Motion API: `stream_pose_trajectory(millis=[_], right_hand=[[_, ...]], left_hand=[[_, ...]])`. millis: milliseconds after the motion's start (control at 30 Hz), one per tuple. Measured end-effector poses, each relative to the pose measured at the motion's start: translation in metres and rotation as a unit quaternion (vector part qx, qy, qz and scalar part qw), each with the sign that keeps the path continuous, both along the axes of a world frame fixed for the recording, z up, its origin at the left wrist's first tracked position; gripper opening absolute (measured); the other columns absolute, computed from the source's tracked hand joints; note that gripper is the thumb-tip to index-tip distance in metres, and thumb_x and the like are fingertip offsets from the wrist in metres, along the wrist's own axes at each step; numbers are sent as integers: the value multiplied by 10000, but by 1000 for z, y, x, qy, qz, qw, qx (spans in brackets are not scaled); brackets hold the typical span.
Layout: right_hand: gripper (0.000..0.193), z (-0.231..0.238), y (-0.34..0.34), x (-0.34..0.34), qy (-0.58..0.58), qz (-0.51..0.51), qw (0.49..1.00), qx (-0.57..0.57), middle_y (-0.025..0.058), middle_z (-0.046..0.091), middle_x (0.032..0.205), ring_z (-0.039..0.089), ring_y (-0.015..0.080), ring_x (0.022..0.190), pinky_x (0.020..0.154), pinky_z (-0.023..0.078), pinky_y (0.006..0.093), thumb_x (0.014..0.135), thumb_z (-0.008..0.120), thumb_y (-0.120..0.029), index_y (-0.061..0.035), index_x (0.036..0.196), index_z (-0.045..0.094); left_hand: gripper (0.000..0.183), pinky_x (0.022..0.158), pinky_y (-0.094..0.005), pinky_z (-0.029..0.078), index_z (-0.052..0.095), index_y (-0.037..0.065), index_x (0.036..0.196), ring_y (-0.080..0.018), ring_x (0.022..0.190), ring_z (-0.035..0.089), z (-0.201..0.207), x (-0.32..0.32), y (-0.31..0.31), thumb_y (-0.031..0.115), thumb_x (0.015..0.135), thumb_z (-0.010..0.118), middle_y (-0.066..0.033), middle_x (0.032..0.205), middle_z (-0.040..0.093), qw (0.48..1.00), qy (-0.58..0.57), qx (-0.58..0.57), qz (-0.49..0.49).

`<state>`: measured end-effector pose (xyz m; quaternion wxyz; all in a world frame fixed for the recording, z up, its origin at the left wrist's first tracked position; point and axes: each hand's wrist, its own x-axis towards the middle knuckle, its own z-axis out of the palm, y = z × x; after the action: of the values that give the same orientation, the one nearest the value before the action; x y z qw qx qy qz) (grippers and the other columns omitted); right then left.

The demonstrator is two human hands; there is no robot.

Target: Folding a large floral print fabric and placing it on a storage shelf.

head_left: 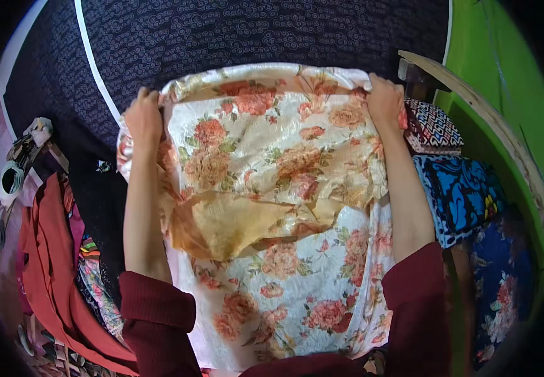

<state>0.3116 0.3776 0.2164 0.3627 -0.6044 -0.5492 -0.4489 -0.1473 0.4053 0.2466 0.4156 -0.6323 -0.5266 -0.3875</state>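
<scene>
Floral cloth [322, 276] runs lengthwise forward, its far end clenched in 2 hands [142, 120] [384, 103].

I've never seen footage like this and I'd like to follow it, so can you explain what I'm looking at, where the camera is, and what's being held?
There's no machine here, just a person with bare hands and maroon sleeves. The single picture comes from a wide fisheye camera worn on the head, looking down, so edges bend near the rim. The left hand and right hand grip a floral cloth near its two far corners, spreading it out. To the right are a blue cloth and a zigzag-patterned cloth; to the left hangs or lies a red cloth, I can't tell which.
</scene>
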Motion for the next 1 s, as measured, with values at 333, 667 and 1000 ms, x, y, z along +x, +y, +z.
stream_pose_trajectory(millis=[333,667,1000], right_hand=[[367,-210,31,-18,75,42,949,-302,81,586,922,530,240,921,811,336,440,664,678,-176,-92,997,546],[954,-217,-42,-54,166,384,638,-647,180,115,1443,79,314,1342,1049,53,541,644,626,-605,-180,1390,212],[1016,-239,-93,-60,58,313,724,-612,84,182,1448,166,287,1331,1045,75,553,571,735,-505,-201,1389,214]], left_hand=[[339,780,-418,364,551,120,969,-250,928,517,-221,-20,35,194,652,648,-55,970,561,954,59,-284,78],[1180,1053,-529,94,163,177,1387,-347,1332,68,-220,17,-38,506,455,807,-168,1437,135,676,45,-720,-151],[1170,1014,-550,194,164,162,1392,-328,1317,187,-236,-38,-113,427,452,810,-100,1451,160,737,234,-629,-82]])
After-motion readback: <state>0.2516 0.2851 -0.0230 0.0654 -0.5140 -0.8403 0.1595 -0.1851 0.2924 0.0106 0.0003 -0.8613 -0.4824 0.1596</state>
